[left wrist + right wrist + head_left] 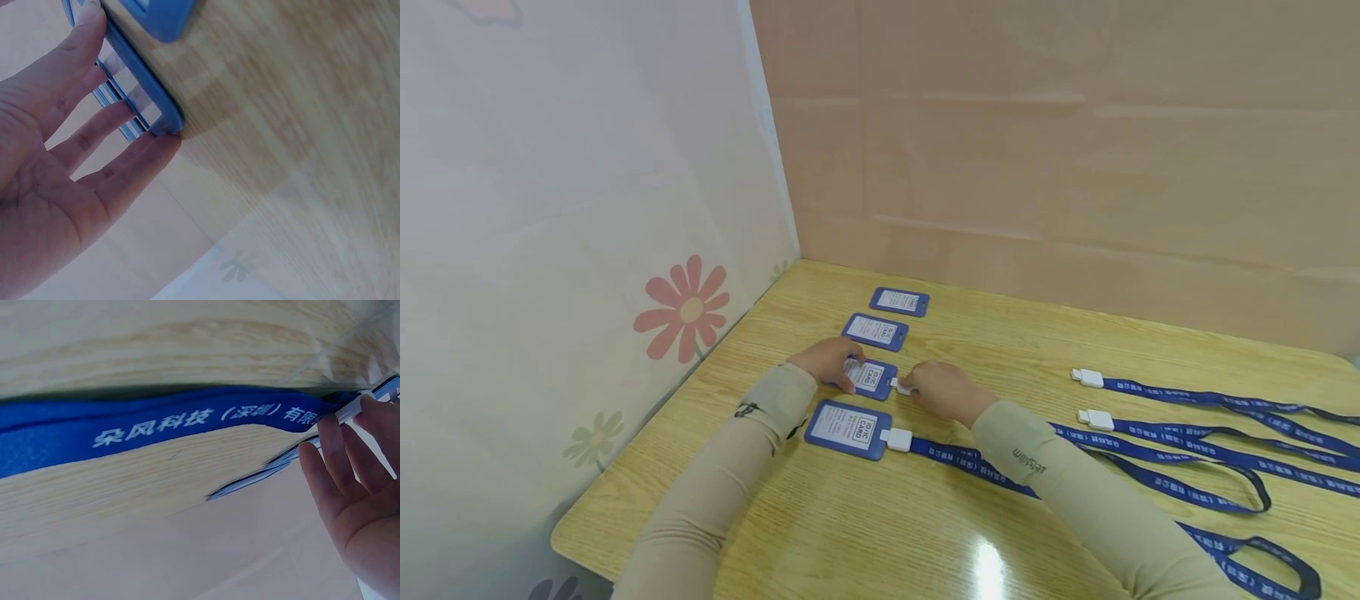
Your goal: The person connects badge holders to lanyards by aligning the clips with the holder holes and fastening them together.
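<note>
The left hand (829, 364) grips a badge (874, 377), thumb and fingers on opposite edges; the right hand (945, 390) pinches a clip (902, 388) at its slotted end. That badge lies on the table (820, 525) between two other badges (848, 429), long axis running left to right, slotted end pointing right.

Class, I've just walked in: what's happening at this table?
A person's left hand grips a blue card holder while the right hand pinches a lanyard's white clip at its slotted end; whether it is fastened is hidden. The nearest holder already has its lanyard. Two farther holders have none, and two loose lanyards lie to the right.
</note>
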A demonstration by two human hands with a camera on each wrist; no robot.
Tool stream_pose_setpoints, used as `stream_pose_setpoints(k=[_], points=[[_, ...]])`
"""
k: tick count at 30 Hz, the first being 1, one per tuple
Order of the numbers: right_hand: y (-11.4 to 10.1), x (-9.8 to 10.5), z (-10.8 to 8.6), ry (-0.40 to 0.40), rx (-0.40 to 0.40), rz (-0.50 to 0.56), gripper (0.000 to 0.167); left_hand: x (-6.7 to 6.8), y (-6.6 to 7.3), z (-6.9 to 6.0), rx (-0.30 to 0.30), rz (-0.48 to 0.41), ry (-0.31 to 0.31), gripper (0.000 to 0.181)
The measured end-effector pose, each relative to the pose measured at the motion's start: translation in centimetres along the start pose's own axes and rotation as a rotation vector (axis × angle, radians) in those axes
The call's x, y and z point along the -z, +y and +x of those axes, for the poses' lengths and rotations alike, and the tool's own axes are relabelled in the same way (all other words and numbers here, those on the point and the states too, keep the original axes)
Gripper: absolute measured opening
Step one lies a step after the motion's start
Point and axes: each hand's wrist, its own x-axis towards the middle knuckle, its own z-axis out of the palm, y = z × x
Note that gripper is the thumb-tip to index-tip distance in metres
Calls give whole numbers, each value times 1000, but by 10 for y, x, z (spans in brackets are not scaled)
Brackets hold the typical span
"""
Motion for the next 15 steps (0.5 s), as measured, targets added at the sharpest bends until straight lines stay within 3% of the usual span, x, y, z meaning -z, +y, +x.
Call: stream_pose_setpoints(k=[15], points=[[-2,2,-1,9,5,-4,32,3,-1,-6,-17,9,-13,51]])
